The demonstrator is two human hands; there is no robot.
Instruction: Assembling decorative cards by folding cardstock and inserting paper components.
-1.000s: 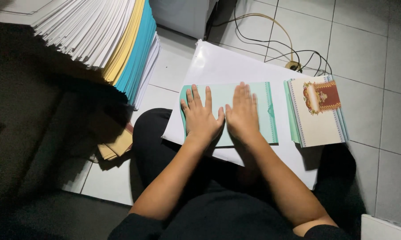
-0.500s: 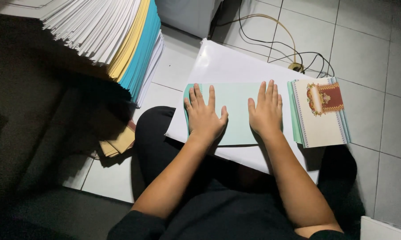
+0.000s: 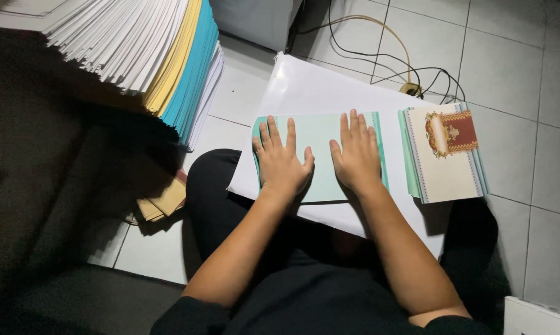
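Left hand point(image 3: 281, 164), right hand point(image 3: 355, 155): fingers flat, spread, gripping nothing, pressing pale green card point(image 3: 317, 133) on white board point(image 3: 311, 90) over lap. Card likely thin, light, creasable; lift by edge. Finished stack point(image 3: 444, 155) at 3 o'clock.

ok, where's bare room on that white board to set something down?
Free: the far strip of the white board beyond the mint-green sheet, toward the cables. Narrow gap between the sheet and the card stack. Crowded: left hand and right hand press flat on the sheet.
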